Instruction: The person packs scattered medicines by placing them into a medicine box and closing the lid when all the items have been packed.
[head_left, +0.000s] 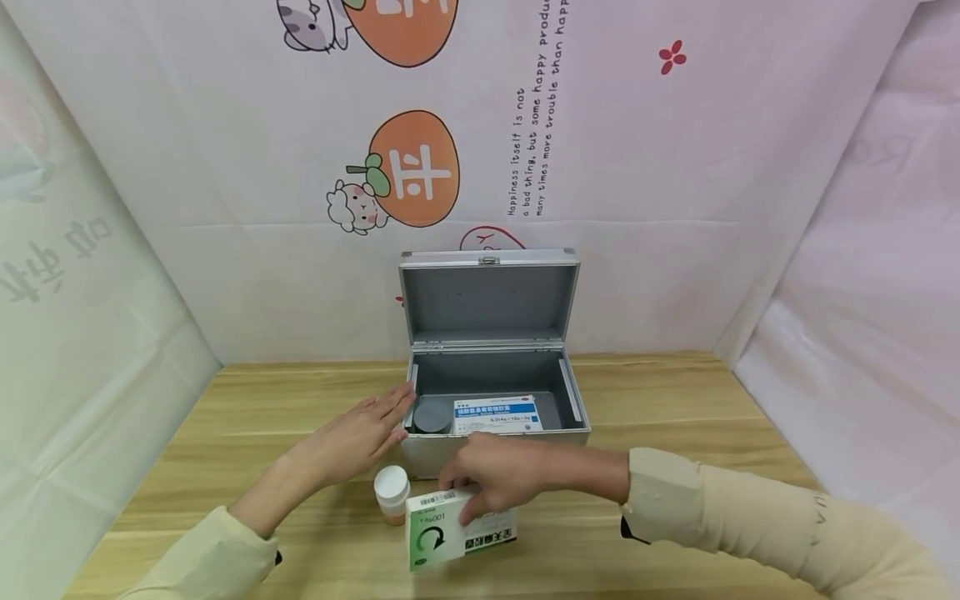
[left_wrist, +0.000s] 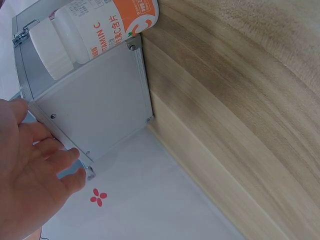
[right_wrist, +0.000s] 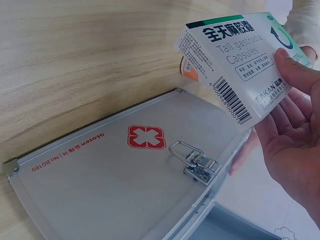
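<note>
My right hand [head_left: 504,468] grips a green and white capsule box [head_left: 444,532] between thumb and fingers, in front of the metal first-aid case [head_left: 427,458]. The right wrist view shows the box [right_wrist: 235,60] tilted, its printed face and barcode visible. My left hand [head_left: 360,435] rests its extended fingers on the left rim of the case, and in the left wrist view the fingertips [left_wrist: 65,159] lie along that edge. Inside the open case are a blue and white medicine box [head_left: 495,408] and a round grey-topped container [head_left: 432,415].
A white-capped vitamin C bottle [head_left: 392,492] stands before the case's front left corner, close to the capsule box. The case's raised lid [head_left: 491,304] leans toward the printed cloth backdrop [head_left: 600,167]. All of it is on a wooden table [head_left: 660,417].
</note>
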